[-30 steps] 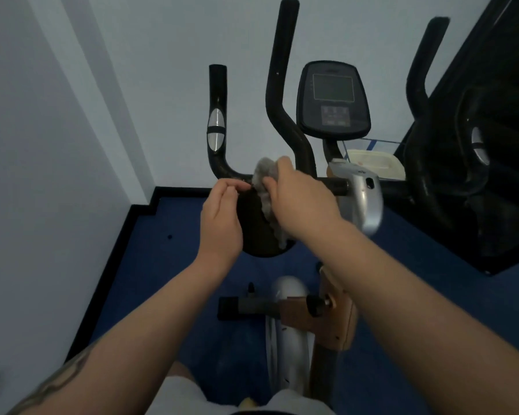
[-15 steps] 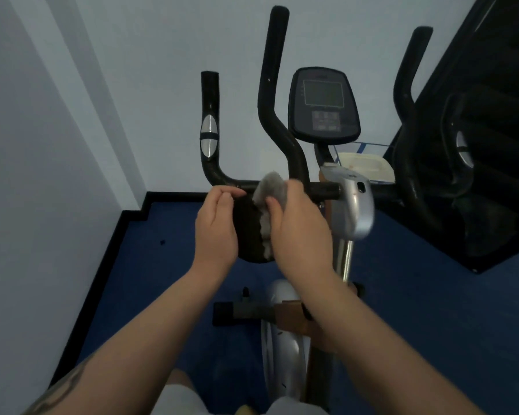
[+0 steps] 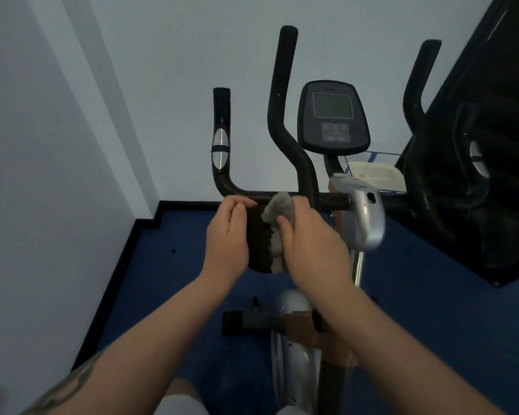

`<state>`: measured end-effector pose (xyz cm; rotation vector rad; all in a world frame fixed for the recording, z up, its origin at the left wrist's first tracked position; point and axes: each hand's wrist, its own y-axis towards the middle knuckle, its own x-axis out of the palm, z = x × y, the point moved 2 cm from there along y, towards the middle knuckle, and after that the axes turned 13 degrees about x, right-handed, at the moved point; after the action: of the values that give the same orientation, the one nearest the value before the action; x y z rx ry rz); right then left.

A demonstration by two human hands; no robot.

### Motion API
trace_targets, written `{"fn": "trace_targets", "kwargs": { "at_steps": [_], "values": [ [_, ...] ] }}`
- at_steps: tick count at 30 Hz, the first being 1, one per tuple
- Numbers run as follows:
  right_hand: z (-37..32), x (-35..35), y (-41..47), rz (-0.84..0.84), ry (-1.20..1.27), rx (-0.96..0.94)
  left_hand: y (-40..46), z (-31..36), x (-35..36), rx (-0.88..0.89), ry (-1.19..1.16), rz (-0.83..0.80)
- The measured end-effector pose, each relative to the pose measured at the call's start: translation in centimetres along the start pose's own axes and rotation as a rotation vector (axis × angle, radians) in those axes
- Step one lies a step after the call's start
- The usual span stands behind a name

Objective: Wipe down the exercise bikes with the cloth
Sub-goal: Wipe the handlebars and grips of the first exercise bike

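Observation:
An exercise bike stands in front of me with black handlebars (image 3: 277,121), a dark console (image 3: 333,118) and a silver housing (image 3: 361,217). A black seat (image 3: 258,238) sits between my hands, mostly hidden by them. My right hand (image 3: 312,244) presses a crumpled grey cloth (image 3: 277,211) against the seat's right side. My left hand (image 3: 228,238) grips the seat's left edge, fingers curled over its top. The silver flywheel cover (image 3: 291,339) and a pedal crank (image 3: 246,322) show below my arms.
A white wall corner closes in on the left, with blue floor (image 3: 168,283) beneath. A second dark machine (image 3: 474,163) stands close on the right. A pale box (image 3: 375,175) sits behind the console against the wall.
My right hand has slid the cloth down the seat's right side and the view has dropped a little. My left hand has kept its hold on the seat.

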<state>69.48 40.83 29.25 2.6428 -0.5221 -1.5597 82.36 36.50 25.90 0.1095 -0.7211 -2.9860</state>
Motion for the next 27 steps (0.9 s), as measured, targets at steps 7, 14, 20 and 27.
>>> {"fn": "trace_targets", "kwargs": {
  "at_steps": [7,14,20,27],
  "values": [
    [-0.4,0.1,1.0,-0.033,0.020,0.028,-0.3,-0.1,0.2,0.014,0.033,0.054],
    [-0.8,-0.5,3.5,-0.181,-0.205,-0.001,-0.2,0.2,0.3,0.020,0.022,0.071],
    [0.1,-0.5,-0.5,-0.057,0.007,0.040,-0.3,-0.1,0.3,0.011,0.011,0.058],
    [-1.5,-0.4,4.4,-0.228,-0.276,0.017,-0.2,0.3,0.2,0.031,0.002,0.062]
  ]
}}
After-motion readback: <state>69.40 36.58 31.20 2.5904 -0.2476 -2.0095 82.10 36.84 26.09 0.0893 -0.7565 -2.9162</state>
